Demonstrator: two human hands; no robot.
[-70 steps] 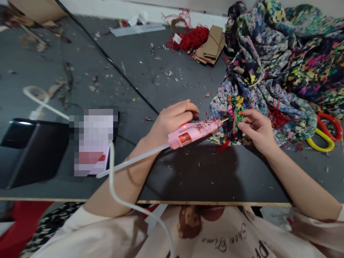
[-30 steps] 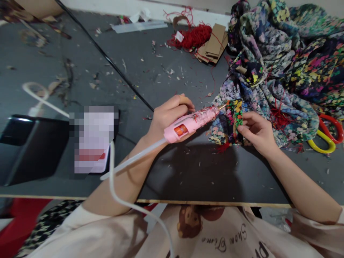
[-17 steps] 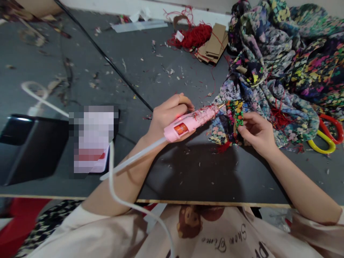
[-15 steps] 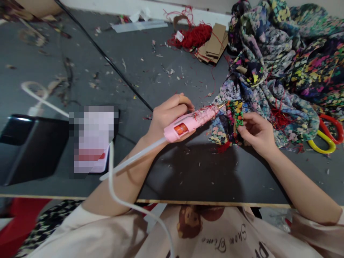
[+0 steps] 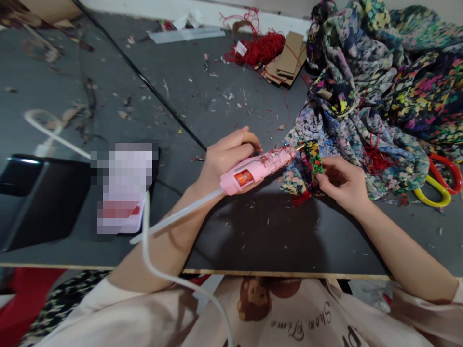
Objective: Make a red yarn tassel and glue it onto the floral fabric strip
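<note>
My left hand [image 5: 231, 154] is closed around a pink hot glue gun [image 5: 258, 166], pen-shaped, with an orange switch and a white glue stick [image 5: 177, 214] standing out of its back end. Its metal tip points right, at the upper end of a small floral fabric strip [image 5: 314, 156]. My right hand [image 5: 342, 180] pinches this strip from the right between thumb and fingers. Beneath the strip spreads patterned cloth [image 5: 292, 185], with a small red tassel [image 5: 301, 198] at its lower edge.
Rumpled floral fabric [image 5: 372, 58] fills the back right. Scissors [image 5: 436, 197] with red and yellow handles lie beside it. Red yarn [image 5: 265, 50] and brown cards [image 5: 287, 62] sit at the back. A phone [image 5: 126, 188], a dark device [image 5: 43, 202] and cables lie left.
The fabric strip and my right fingers have shifted slightly left, and the strip is tilted a little. The glue gun's tip now touches or nearly touches the strip's upper end.
</note>
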